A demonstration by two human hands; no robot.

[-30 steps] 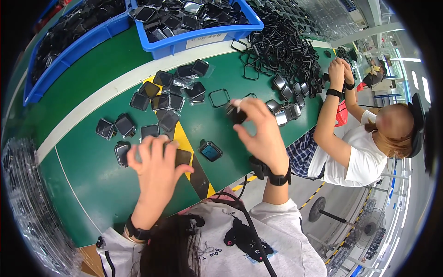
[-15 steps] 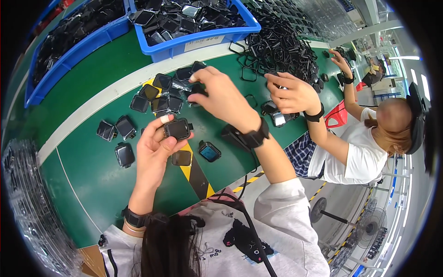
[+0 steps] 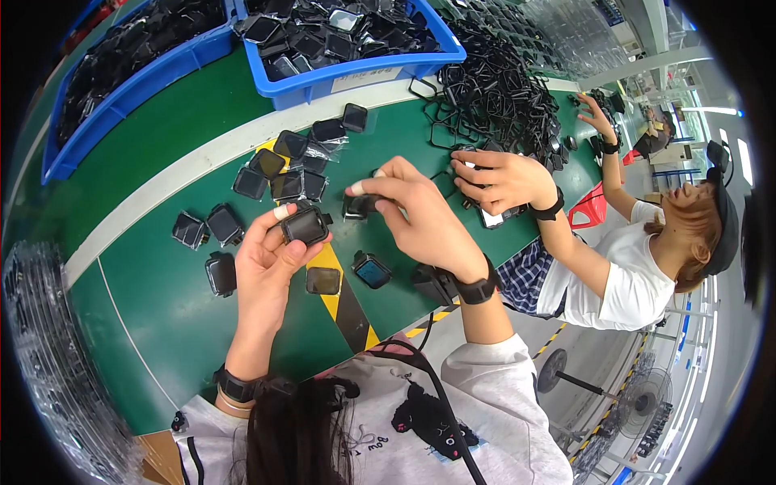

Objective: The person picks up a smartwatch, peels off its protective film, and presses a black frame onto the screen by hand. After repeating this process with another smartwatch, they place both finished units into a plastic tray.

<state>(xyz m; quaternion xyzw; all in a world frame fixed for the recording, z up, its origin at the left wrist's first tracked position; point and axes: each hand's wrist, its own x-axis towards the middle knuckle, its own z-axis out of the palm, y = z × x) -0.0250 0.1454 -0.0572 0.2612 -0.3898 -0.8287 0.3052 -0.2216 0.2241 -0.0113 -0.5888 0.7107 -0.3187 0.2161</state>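
My left hand [image 3: 267,257] grips a black square smartwatch-like screen unit [image 3: 305,225], face up, between thumb and fingers. Just to its right, my right hand [image 3: 424,217] pinches another dark square screen piece [image 3: 354,208], seen nearly edge-on and partly hidden by the fingers. On the green table below lie a flat dark square panel [image 3: 323,281] and a watch-like unit with a bluish face [image 3: 372,270]. Beyond my hands is a cluster of dark square screens [image 3: 291,146], some in clear film. A few similar units [image 3: 221,273] lie left of my left hand.
Blue bins [image 3: 360,71] full of dark screens stand at the far side, behind a white strip [image 3: 202,136]. A heap of black frames [image 3: 505,101] lies far right. At the right, a co-worker's hand [image 3: 509,182] handles pieces beside a red stool [image 3: 588,208].
My right hand has drawn back from the far cluster toward my left hand, carrying a dark screen piece. My left hand keeps its hold on the unit.
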